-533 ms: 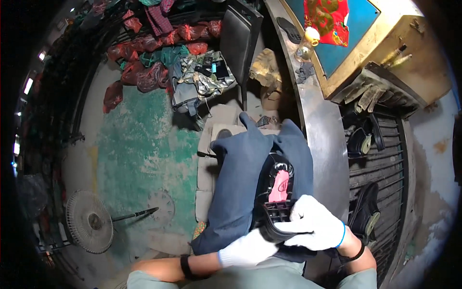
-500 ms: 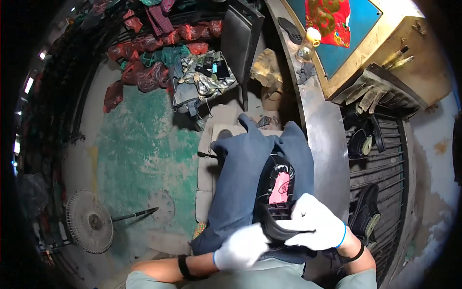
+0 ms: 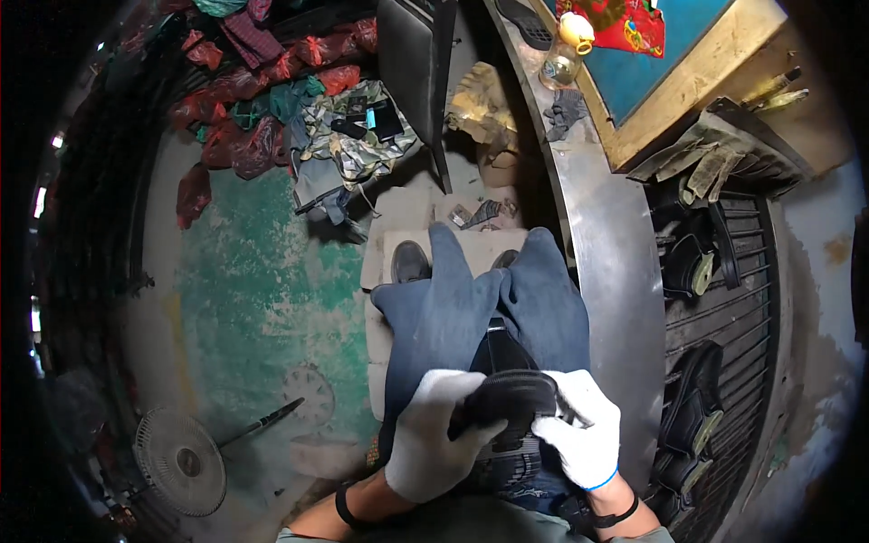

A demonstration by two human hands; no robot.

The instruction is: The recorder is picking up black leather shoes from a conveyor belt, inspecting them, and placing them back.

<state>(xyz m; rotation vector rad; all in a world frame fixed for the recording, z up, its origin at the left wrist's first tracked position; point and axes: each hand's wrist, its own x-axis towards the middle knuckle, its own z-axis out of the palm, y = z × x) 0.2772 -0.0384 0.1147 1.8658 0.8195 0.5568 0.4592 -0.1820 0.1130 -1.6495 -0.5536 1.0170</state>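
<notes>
Over my lap, both hands in white gloves hold a black shoe (image 3: 511, 398), its rounded, ridged-edged end facing up between them. My left hand (image 3: 444, 434) wraps round its left side, the thumb stretched along its near face. My right hand (image 3: 581, 430) pinches the right edge with thumb and fingers, and some of those fingertips are hidden. Below the shoe is a dark ribbed part (image 3: 511, 466), partly in shadow; I cannot tell whether it belongs to the same shoe. A black strap-like piece (image 3: 501, 339) lies between my thighs beyond it.
A metal ledge (image 3: 615, 271) runs along my right, with a bottle (image 3: 563, 63) and a grey glove (image 3: 566, 113) at its far end. Beyond it, black shoes (image 3: 692, 398) sit on a barred rack (image 3: 724, 317). A fan (image 3: 186, 460) stands at left.
The black shoe is tipped up between my hands, and the pink piece seen before is out of sight. My left hand has moved up onto its side. The view has shifted slightly.
</notes>
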